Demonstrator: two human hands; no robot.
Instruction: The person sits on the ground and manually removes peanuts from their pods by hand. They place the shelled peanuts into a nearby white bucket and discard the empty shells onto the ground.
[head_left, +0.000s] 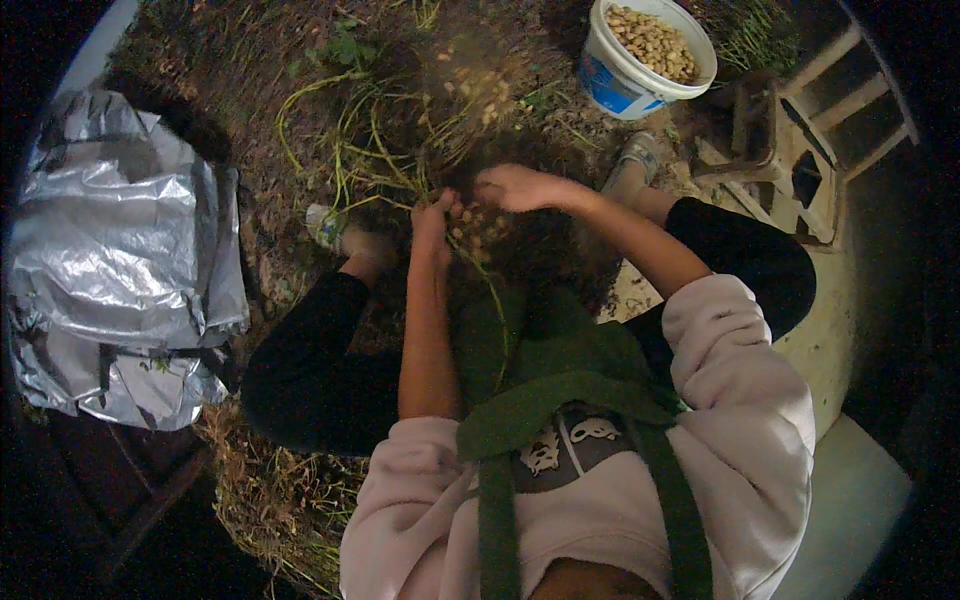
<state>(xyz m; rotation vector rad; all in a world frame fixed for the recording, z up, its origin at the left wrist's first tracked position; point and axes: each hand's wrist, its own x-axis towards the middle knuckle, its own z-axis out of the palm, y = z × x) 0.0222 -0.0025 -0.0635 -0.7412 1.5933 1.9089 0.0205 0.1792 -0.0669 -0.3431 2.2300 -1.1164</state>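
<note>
Green peanut plant stems are gripped in my left hand, their leafless tops fanning out beyond it and one long stem trailing towards my green apron. A cluster of peanut pods hangs just right of that hand, above my lap. My right hand is close to the roots and pods, slightly blurred, with its fingers bent; whether it holds a pod cannot be told. More pods lie blurred on the soil past my hands.
A white and blue plastic bucket full of peanuts stands at the upper right. Beside it is a wooden stool or frame. Silver sheeting covers something at the left. A heap of pulled plants lies lower left, behind my knee.
</note>
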